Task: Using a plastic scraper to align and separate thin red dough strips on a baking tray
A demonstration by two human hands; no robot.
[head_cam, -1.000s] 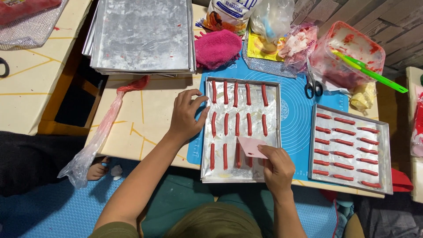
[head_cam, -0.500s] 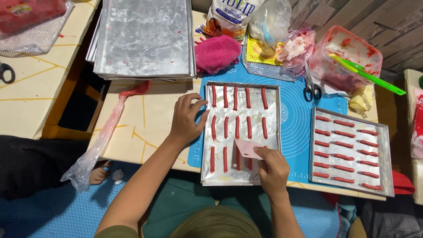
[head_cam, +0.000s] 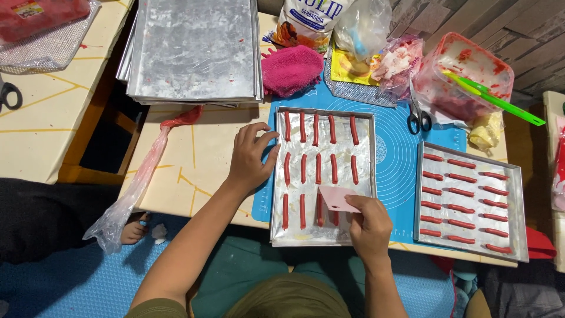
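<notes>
A metal baking tray (head_cam: pixel 362 227) lies on a blue mat (head_cam: pixel 399 159) in front of me, with several red dough sticks (head_cam: pixel 318 169) in rows on it. My left hand (head_cam: pixel 250 158) rests flat on the table, fingers spread, touching the tray's left rim. A pink flat scraper card (head_cam: pixel 333 199) is pinched in my right hand (head_cam: pixel 369 227) and held over the tray's lower right part, next to the bottom row of sticks.
A second tray (head_cam: pixel 521 206) of red sticks sits to the right. Stacked empty trays (head_cam: pixel 194 47), a pink cloth (head_cam: pixel 292 69), scissors (head_cam: pixel 419 118), a tub of red dough (head_cam: pixel 465 76) with a green spatula (head_cam: pixel 497 101), and a piping bag (head_cam: pixel 138 182) surround it.
My right hand has shifted the pink card slightly along the bottom row of the tray. My left hand stays at the tray's left rim.
</notes>
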